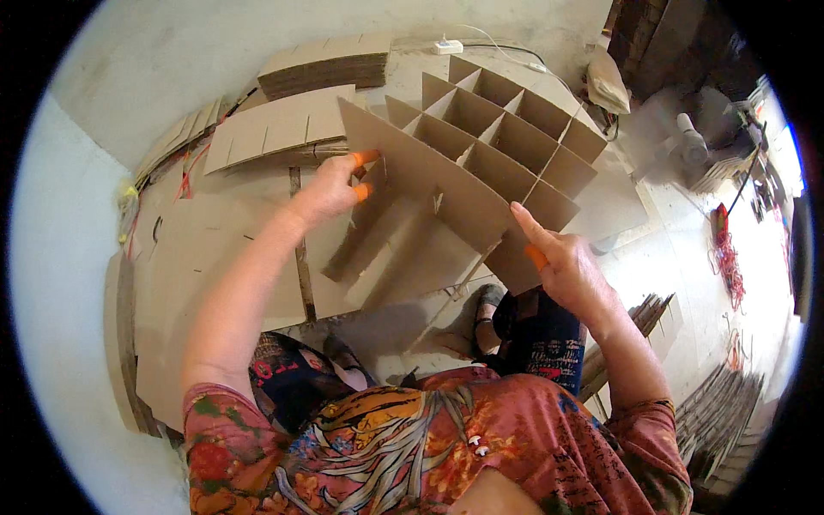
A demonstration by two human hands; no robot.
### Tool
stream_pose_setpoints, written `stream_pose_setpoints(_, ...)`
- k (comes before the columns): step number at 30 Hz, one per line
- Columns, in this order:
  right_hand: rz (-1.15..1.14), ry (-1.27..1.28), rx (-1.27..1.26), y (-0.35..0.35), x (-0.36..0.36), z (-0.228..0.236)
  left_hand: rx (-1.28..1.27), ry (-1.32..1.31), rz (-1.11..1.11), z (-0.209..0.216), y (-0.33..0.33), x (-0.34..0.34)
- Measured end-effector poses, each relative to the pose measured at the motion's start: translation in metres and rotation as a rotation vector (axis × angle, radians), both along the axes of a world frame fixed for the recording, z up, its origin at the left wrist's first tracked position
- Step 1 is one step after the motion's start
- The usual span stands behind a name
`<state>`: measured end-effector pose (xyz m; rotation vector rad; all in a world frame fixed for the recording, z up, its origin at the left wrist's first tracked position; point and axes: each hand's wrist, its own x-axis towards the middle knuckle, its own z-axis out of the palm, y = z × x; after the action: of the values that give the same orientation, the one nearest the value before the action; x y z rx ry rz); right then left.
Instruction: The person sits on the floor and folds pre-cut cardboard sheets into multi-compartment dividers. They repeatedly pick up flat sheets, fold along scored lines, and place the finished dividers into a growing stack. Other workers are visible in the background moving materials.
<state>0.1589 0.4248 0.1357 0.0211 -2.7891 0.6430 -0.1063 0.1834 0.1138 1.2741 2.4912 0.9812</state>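
Observation:
A cardboard divider (442, 176), a grid of slotted brown strips crossing one another, stands tilted before me with its open cells facing up and away. My left hand (330, 187) grips the near strip's left part, orange covers on its fingertips. At the right end, my right hand (566, 262) holds the near corner of the grid; its index finger lies straight along the cardboard and an orange cover shows on another digit. Below the near strip, more strips hang toward the table. Some fingertips of both hands are hidden behind the cardboard.
Stacks of slotted cardboard strips (270, 129) and flat cardboard (322, 69) lie at the back left. A white power strip (447, 46) with a cable is by the wall. Red string (730, 270) and bundled cardboard (725, 416) are at the right.

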Motion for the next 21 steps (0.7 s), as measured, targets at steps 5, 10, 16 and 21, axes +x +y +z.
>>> stream_pose_setpoints(5,0.027,-0.067,0.058,-0.001,0.001,0.005,0.055,0.018,0.017,-0.012,0.008,0.002)
stream_pose_setpoints(10,0.016,-0.061,0.103,0.006,-0.009,-0.016,0.153,0.083,0.289,-0.015,-0.005,-0.034)
stream_pose_setpoints(16,-0.018,-0.016,0.113,0.022,-0.025,-0.034,-0.215,0.703,0.501,-0.054,-0.023,-0.103)
stream_pose_setpoints(21,-0.038,0.083,0.118,0.031,-0.037,-0.04,-0.334,0.738,0.452,-0.06,-0.004,-0.129)
